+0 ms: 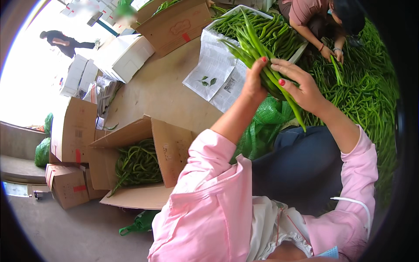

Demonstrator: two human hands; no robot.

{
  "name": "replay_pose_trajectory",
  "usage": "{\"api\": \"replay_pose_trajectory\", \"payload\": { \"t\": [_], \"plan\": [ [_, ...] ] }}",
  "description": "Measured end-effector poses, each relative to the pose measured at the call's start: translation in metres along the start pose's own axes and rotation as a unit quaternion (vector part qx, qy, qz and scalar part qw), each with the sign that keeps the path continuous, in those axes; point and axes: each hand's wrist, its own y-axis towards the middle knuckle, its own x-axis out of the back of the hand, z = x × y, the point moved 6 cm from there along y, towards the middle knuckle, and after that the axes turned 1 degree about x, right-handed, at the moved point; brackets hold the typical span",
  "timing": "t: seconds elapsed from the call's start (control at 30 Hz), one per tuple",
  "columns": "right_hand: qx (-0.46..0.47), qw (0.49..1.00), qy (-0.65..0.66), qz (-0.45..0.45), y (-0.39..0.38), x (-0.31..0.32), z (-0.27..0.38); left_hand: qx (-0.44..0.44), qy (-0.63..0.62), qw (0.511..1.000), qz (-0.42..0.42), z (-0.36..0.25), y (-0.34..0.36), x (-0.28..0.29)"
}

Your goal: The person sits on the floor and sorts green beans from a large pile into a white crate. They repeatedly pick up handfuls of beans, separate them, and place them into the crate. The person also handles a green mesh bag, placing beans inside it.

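A bunch of long green chili peppers is held upright between my two hands, above my lap. My left hand presses its left side, and my right hand closes round the right side. One pepper slants down below my right hand. Just beyond is a white box filled with similar peppers. Printed newspaper hangs over its near left edge, with a few loose green leaves on it. Below my hands lies a green mesh sack.
Loose green peppers cover the ground at right, where a co-worker's hands hold a pepper. An open cardboard box with curled peppers stands at left. Further off are another carton, white boxes and a standing person.
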Motion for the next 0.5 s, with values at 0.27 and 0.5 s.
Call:
{"api": "replay_pose_trajectory", "payload": {
  "t": [0.27,0.5],
  "plan": [
    [-0.151,0.949,-0.118,-0.251,-0.122,0.157,-0.081,-0.284,0.266,0.908,-0.156,-0.307,-0.152,-0.002],
    [-0.459,0.861,-0.150,-0.157,-0.350,0.210,-0.219,-0.444,0.296,0.716,-0.451,-0.386,-0.416,0.147]
  ]
}}
